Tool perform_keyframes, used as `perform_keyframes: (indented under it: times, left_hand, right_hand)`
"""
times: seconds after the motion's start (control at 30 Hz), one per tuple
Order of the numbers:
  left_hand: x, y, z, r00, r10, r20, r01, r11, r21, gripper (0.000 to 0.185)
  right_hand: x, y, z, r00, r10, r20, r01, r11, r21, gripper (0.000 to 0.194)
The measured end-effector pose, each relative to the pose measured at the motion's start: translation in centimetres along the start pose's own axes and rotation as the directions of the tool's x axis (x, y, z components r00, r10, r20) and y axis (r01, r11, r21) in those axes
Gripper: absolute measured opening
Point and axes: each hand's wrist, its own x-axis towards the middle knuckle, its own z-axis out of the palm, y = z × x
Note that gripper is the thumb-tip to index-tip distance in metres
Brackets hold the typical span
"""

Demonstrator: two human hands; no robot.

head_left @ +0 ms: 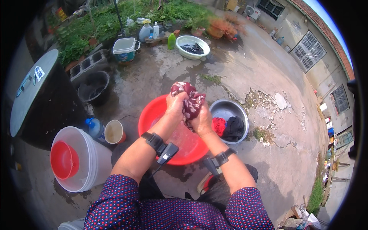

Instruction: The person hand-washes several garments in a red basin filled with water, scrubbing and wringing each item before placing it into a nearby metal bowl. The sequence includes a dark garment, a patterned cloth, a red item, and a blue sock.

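Observation:
Bunched between my two hands is a maroon cloth (192,99) with a pale pattern, held up over a red plastic basin (149,115). My left hand (176,105) grips its left side, and my right hand (202,119) clasps it from the right. Water fills the bottom of the basin, partly hidden behind my forearms. Just right of it stands a grey metal basin (227,107) that holds a red cloth (219,126) and a black cloth (234,129). Each wrist wears a black strap with a device.
On my left stand a large white bucket (97,161) with a red scoop (64,159), a small bucket (114,132), a blue-capped bottle (95,128) and a black lidded vat (49,109). Farther off are a pale green basin (192,56) with dark cloth, a green bottle (171,41) and a square pail (124,51).

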Motion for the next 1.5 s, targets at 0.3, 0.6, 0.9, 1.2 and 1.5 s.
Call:
perform_keyframes:
  times: [0.3,0.6,0.9,1.2,1.5]
  left_hand:
    - [0.1,1.6,0.0,0.974,-0.052,0.219,0.044,0.998,0.041,0.025]
    - [0.6,1.7,-0.1,0.898,-0.156,0.411,0.135,0.988,0.08,0.034]
    - [1.9,1.0,-0.1,0.955,0.172,-0.243,-0.14,0.98,0.142,0.022]
    - [1.9,0.3,0.3,0.943,-0.047,-0.331,0.027,0.998,-0.065,0.022]
    - [1.0,1.8,0.0,0.999,0.005,0.053,-0.01,0.996,0.089,0.028]
  right_hand:
    - [1.9,2.8,-2.6,0.863,-0.016,0.505,-0.187,0.918,0.349,0.045]
    - [1.2,2.6,-3.2,0.743,0.092,0.663,-0.537,0.673,0.508,0.042]
    - [0.2,0.1,-1.6,0.982,0.13,0.138,-0.099,0.973,-0.208,0.096]
    - [-0.7,0.0,0.7,0.93,-0.365,-0.041,0.308,0.834,-0.458,0.111]
    - [0.6,0.4,-0.6,0.946,0.137,0.294,-0.198,0.962,0.187,0.062]
